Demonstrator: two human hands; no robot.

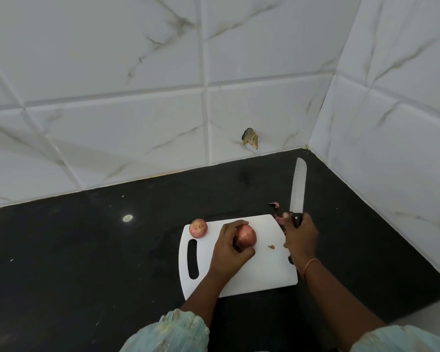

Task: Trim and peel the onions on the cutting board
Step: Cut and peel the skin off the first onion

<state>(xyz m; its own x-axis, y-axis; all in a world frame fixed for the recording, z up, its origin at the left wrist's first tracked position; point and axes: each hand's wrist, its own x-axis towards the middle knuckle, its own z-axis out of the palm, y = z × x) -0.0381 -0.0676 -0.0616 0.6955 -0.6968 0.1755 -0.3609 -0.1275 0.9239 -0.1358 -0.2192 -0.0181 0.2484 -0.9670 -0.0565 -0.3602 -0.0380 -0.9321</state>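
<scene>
Here left fingers (235, 226) curl round an onion (245, 237) (on the cutting board (259, 273)), right fingers (301, 224) grip knife (297, 189).

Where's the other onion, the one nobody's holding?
The loose onion sits on the cutting board's far left corner, just above its handle slot and left of the left hand.

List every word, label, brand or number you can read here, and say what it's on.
None: no readable text shows anywhere.
Knife: blade bare, no brand mark visible.
Cutting board: plain white, no print.
Onions: no stickers.
Wall tiles: only grey veining, no lettering.
Counter: dark, with specks only.
</scene>
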